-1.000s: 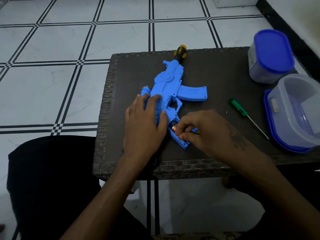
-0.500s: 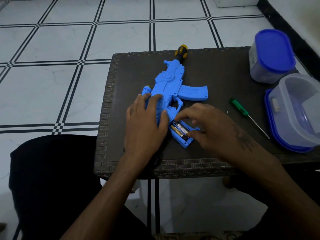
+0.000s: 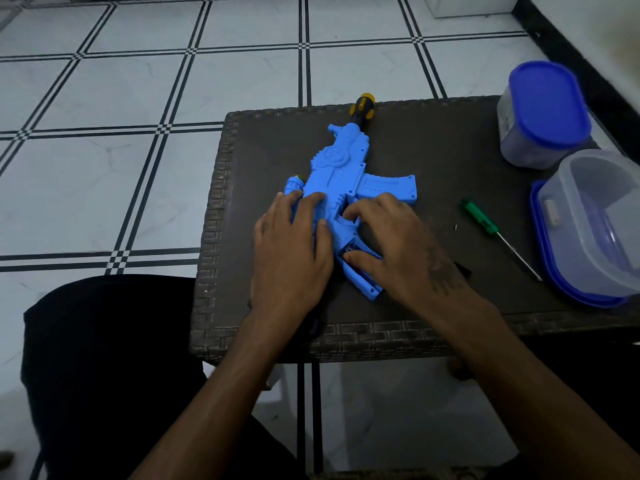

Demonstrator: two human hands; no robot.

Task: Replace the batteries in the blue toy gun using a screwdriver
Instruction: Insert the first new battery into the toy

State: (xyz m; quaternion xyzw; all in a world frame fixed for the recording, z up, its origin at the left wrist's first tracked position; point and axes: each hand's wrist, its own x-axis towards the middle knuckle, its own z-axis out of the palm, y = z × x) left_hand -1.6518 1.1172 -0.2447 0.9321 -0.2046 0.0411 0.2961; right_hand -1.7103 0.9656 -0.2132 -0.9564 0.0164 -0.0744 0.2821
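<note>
Blue toy gun (image 3: 341, 174) flat on its side on dark woven counter (image 3: 446, 157), long axis running from muzzle at about 1 o'clock to handle end at about 5 o'clock, magazine jutting toward 3 o'clock. Left grip (image 3: 291, 251) laid flat over rear body, fingers straight, pressing down, nothing curled round anything. Right grip (image 3: 391, 244) over handle region, fingers relaxed and spread, thumb tip touching edge of open battery bay (image 3: 351, 249); holding nothing as far as visible. Bay open, dark contents inside, cells not resolvable under the hand. Cover and loose screw: small speck on counter at 3 o'clock of right grip, possibly the screw; cover not identified. Green screwdriver (image 3: 483, 220) lying at 3 o'clock of right grip, well apart from gun, tip pointing toward 5 o'clock; right grip clearly the nearer one. Judged next: closing the bay, then reach rightward for screwdriver. Clear tub with blue lid (image 3: 588, 233) just beyond screwdriver; second blue-lidded container (image 3: 543, 116) at 2 o'clock. White tiled floor (image 3: 138, 98) with dark grid lines around counter; light dim.
</note>
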